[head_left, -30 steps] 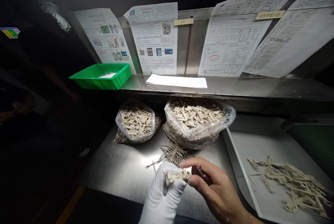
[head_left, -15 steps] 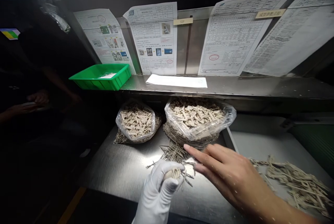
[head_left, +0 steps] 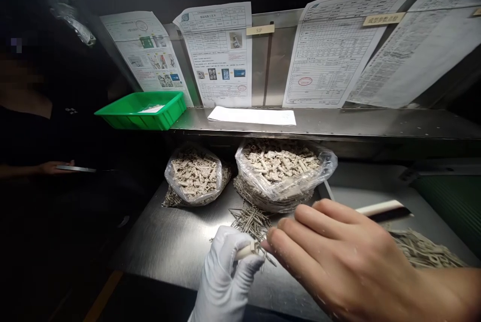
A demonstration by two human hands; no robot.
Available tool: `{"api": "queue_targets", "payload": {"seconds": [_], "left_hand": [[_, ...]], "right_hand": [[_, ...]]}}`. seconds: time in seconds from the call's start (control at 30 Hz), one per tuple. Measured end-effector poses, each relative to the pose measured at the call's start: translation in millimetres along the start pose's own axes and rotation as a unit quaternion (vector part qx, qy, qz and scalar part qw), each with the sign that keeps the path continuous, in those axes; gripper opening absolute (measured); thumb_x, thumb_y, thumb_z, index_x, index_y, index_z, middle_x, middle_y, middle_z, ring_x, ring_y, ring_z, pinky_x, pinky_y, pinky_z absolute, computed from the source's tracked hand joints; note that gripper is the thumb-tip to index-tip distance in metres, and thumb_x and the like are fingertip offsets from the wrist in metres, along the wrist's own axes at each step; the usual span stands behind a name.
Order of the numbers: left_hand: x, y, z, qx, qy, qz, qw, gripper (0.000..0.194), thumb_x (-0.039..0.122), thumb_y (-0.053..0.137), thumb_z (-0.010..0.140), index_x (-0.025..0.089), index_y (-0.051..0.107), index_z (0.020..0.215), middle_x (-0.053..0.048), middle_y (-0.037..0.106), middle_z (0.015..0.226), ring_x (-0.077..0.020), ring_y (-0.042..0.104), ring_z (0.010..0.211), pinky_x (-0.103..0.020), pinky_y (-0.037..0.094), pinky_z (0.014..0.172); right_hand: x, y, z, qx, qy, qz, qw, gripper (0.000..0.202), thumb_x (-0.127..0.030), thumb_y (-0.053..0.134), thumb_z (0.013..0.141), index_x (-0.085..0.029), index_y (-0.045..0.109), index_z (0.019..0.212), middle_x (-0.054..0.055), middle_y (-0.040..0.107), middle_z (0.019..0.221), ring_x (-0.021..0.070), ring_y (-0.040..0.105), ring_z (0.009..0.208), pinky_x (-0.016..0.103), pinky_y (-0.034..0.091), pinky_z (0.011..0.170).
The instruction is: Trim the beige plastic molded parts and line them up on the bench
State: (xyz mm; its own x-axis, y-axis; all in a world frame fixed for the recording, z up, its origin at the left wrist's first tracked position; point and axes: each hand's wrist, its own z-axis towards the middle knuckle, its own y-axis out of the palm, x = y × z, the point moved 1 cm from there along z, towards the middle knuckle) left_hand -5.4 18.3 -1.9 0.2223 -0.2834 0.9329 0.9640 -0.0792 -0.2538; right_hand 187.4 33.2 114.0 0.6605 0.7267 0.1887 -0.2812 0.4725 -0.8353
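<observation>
My left hand, in a white glove, is closed around a small beige tubular plastic part whose open end points right. My bare right hand is beside it with curled fingers, the fingertips close to that end. A slim tool with a white and black handle sticks out behind the right hand, seemingly in its grip; its working end is hidden. Just beyond both hands, a pile of thin grey pins lies on the metal table.
Two clear plastic bags, a smaller one and a larger one, stand full of beige parts. A grey tray at right holds beige scraps. Above, a shelf bears a green bin. Another person's hand holds a flat device.
My right hand has curled its fingers and turned, and the white and black handle now shows behind it. The left hand still holds the part, slightly tilted. The other person's hand has shifted.
</observation>
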Motion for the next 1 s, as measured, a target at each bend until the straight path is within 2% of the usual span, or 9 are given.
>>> {"api": "queue_targets", "payload": {"seconds": [0.2, 0.37, 0.5, 0.57, 0.67, 0.73, 0.8, 0.9, 1.0], "left_hand": [[-3.3, 6.2, -0.2, 0.041, 0.025, -0.007, 0.999, 0.017, 0.038, 0.063, 0.102, 0.027, 0.073, 0.094, -0.001, 0.061, 0.089, -0.0186, 0.063, 0.078, -0.031, 0.05, 0.075], [-4.9, 13.4, -4.8, 0.094, 0.067, -0.007, 0.993, 0.018, 0.044, 0.065, 0.1, 0.029, 0.074, 0.094, 0.0, 0.055, 0.09, -0.0159, 0.059, 0.072, -0.03, 0.05, 0.069], [2.5, 15.0, -9.1, 0.16, 0.094, 0.01, 0.983, 0.011, 0.042, 0.071, 0.097, 0.035, 0.076, 0.104, 0.001, 0.054, 0.098, -0.0124, 0.057, 0.071, -0.025, 0.051, 0.068], [5.6, 14.9, -9.1, 0.166, 0.098, -0.006, 0.981, 0.011, 0.04, 0.071, 0.097, 0.036, 0.075, 0.107, 0.001, 0.058, 0.1, -0.0131, 0.061, 0.075, -0.024, 0.053, 0.071], [7.7, 13.5, -8.5, 0.153, 0.086, -0.03, 0.984, 0.016, 0.043, 0.068, 0.099, 0.038, 0.076, 0.112, 0.001, 0.068, 0.108, -0.0174, 0.068, 0.093, -0.027, 0.054, 0.087], [8.4, 12.4, -8.8, 0.155, 0.056, -0.036, 0.986, 0.019, 0.044, 0.067, 0.099, 0.039, 0.079, 0.114, 0.0, 0.075, 0.115, -0.0222, 0.069, 0.106, -0.032, 0.052, 0.098], [9.5, 11.9, -9.8, 0.167, 0.016, -0.051, 0.985, 0.02, 0.044, 0.067, 0.099, 0.039, 0.081, 0.112, 0.0, 0.077, 0.119, -0.0254, 0.069, 0.11, -0.036, 0.05, 0.103], [12.3, 13.3, -10.3, 0.157, -0.026, -0.093, 0.983, 0.022, 0.048, 0.067, 0.098, 0.037, 0.084, 0.107, -0.002, 0.079, 0.119, -0.0258, 0.071, 0.105, -0.037, 0.052, 0.103], [13.9, 15.2, -9.3, 0.144, -0.031, -0.109, 0.983, 0.027, 0.052, 0.065, 0.098, 0.035, 0.085, 0.107, -0.003, 0.08, 0.117, -0.0253, 0.071, 0.102, -0.036, 0.052, 0.102]], "right_hand": [[-7.8, 6.6, 1.3, 0.021, 0.0, -0.026, 0.999, 0.037, -0.01, 0.039, 0.098, -0.023, 0.057, 0.07, 0.003, 0.051, 0.061, 0.0214, 0.038, 0.056, 0.041, 0.024, 0.057], [-3.5, 1.3, 2.0, -0.038, 0.011, 0.03, 0.999, 0.03, -0.008, 0.047, 0.095, -0.023, 0.055, 0.071, 0.0, 0.054, 0.059, 0.0184, 0.044, 0.053, 0.037, 0.028, 0.052], [-0.5, 1.6, -2.1, -0.041, 0.06, 0.072, 0.995, 0.031, -0.017, 0.053, 0.103, -0.023, 0.052, 0.072, -0.003, 0.055, 0.059, 0.0157, 0.044, 0.051, 0.036, 0.031, 0.052], [-0.6, 3.3, -5.1, -0.028, 0.073, 0.08, 0.994, 0.034, -0.023, 0.052, 0.107, -0.023, 0.052, 0.073, -0.003, 0.056, 0.06, 0.015, 0.045, 0.051, 0.036, 0.03, 0.051], [-1.1, 8.5, -12.3, 0.023, 0.102, 0.111, 0.988, 0.028, -0.028, 0.056, 0.108, -0.022, 0.057, 0.081, -0.002, 0.062, 0.065, 0.0148, 0.051, 0.055, 0.035, 0.034, 0.055], [-1.8, 15.8, -19.5, 0.059, 0.147, 0.166, 0.973, 0.018, -0.028, 0.061, 0.106, -0.023, 0.061, 0.089, -0.002, 0.068, 0.073, 0.0148, 0.058, 0.062, 0.033, 0.04, 0.06], [-3.9, 26.4, -27.3, 0.076, 0.205, 0.238, 0.946, 0.011, -0.027, 0.065, 0.105, -0.024, 0.062, 0.094, -0.002, 0.071, 0.078, 0.0144, 0.063, 0.066, 0.03, 0.045, 0.064], [-9.6, 42.9, -35.6, 0.09, 0.269, 0.327, 0.901, 0.01, -0.028, 0.068, 0.103, -0.025, 0.065, 0.094, -0.002, 0.071, 0.078, 0.0133, 0.067, 0.067, 0.025, 0.051, 0.062], [-14.9, 52.3, -37.8, 0.111, 0.302, 0.382, 0.866, 0.009, -0.027, 0.07, 0.101, -0.024, 0.067, 0.092, -0.003, 0.073, 0.079, 0.0128, 0.07, 0.068, 0.022, 0.056, 0.062]]}}
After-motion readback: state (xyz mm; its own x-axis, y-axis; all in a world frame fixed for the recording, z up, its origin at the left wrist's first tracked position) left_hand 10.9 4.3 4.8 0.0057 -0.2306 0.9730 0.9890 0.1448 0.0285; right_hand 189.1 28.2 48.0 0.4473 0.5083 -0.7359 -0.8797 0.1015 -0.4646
